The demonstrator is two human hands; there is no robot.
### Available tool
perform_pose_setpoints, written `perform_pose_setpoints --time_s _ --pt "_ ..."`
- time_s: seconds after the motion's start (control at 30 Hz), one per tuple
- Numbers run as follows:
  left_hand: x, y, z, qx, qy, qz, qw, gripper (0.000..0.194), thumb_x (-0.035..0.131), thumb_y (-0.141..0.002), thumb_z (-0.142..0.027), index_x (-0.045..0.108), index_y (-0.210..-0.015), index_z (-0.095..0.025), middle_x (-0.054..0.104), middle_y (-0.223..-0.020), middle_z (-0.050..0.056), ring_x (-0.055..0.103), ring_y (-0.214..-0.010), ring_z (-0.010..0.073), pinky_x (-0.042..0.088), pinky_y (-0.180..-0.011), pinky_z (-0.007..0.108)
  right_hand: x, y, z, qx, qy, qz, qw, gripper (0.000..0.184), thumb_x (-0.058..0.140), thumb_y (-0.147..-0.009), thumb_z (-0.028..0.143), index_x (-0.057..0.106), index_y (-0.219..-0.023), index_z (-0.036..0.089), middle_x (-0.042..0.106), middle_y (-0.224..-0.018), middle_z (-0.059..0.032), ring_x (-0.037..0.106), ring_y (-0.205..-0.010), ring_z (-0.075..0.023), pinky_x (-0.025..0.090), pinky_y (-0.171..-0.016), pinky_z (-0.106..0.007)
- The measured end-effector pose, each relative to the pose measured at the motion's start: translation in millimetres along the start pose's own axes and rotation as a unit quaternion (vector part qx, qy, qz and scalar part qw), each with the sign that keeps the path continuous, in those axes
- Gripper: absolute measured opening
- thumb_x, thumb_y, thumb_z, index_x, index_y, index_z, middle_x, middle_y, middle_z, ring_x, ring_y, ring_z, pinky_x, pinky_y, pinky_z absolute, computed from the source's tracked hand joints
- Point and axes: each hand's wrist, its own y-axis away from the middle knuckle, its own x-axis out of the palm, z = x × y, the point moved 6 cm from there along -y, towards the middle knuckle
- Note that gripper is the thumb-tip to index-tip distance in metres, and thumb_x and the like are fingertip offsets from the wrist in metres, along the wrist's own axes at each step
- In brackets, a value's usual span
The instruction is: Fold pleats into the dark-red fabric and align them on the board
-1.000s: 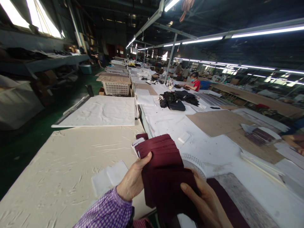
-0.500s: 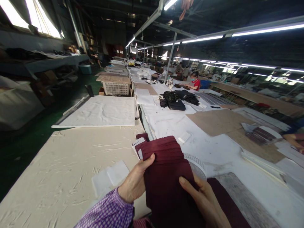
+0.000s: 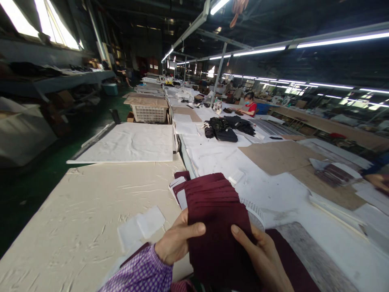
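Observation:
A fanned stack of maroon fabric pieces is held up in front of me, its far edges stepped like overlapping layers. My left hand grips its left side, thumb lying on top and fingers underneath. On the right edge, my right hand holds the same stack with the thumb on top; its fingers are mostly hidden beneath. Just beyond, partly covered by the stack, lie more maroon pieces with white sheets. A round white plastic basket shows behind the right side. More maroon fabric rests right of my right hand.
A cream-covered table spreads to the left, with translucent white sheets on it. Dark folded garments lie on the white table ahead. A plastic crate stands farther off. A person in red works beyond; another person's arm is at far right.
My left hand has slid nearer along the stack's left edge, its thumb now lower. The stack's far layers look more evenly fanned. My right hand stays nearly in place.

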Motion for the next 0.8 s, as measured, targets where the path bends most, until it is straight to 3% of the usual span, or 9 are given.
perform_pose_setpoints --time_s 0.17,0.37,0.6,0.7,0.8 --pt "3.6 -0.3 4.5 -0.008 -0.024 -0.027 0.999 0.031 0.08 -0.065 -0.016 0.072 -0.095 -0.017 0.076 -0.095 0.008 0.071 -0.087 0.0243 0.055 -0.082 0.034 0.8 -0.8 3.3 -0.027 0.056 0.025 0.998 0.045 0.069 -0.076 0.047 0.07 -0.11 0.018 0.076 -0.1 -0.0067 0.066 -0.105 -0.0305 0.055 -0.09 -0.038" --pt "3.9 -1.5 5.8 -0.007 -0.014 -0.059 0.998 0.027 0.077 -0.069 -0.014 0.072 -0.096 -0.017 0.076 -0.096 0.008 0.071 -0.085 0.0215 0.055 -0.082 0.032 -0.8 -3.2 2.8 -0.088 0.122 0.031 0.988 0.042 0.064 -0.082 0.045 0.067 -0.115 0.02 0.072 -0.111 -0.0069 0.064 -0.107 -0.0284 0.054 -0.092 -0.037" --pt "3.0 -2.3 9.2 -0.007 -0.006 -0.066 0.998 0.027 0.075 -0.071 -0.016 0.071 -0.098 -0.014 0.076 -0.096 0.01 0.071 -0.088 0.0239 0.054 -0.084 0.034 -1.6 -4.3 6.5 -0.179 0.23 -0.003 0.956 0.028 0.06 -0.083 0.043 0.07 -0.098 0.022 0.073 -0.102 -0.0069 0.067 -0.097 -0.0266 0.055 -0.086 -0.035" --pt "0.9 -2.6 9.4 -0.004 -0.006 -0.064 0.998 0.026 0.074 -0.072 -0.016 0.071 -0.098 -0.014 0.076 -0.095 0.01 0.07 -0.092 0.0251 0.053 -0.088 0.036 -4.1 -5.8 5.7 -0.172 0.246 -0.01 0.954 0.027 0.062 -0.081 0.044 0.069 -0.093 0.021 0.073 -0.095 -0.0066 0.068 -0.092 -0.0266 0.056 -0.08 -0.034" --pt "0.5 -0.8 7.0 -0.008 -0.024 -0.055 0.998 0.025 0.073 -0.073 -0.016 0.071 -0.098 -0.014 0.075 -0.098 0.011 0.07 -0.091 0.0252 0.053 -0.087 0.036 -9.8 -6.3 5.8 -0.141 0.194 -0.029 0.97 0.044 0.066 -0.078 0.046 0.06 -0.115 0.021 0.071 -0.107 -0.0081 0.068 -0.092 -0.0256 0.057 -0.08 -0.036"
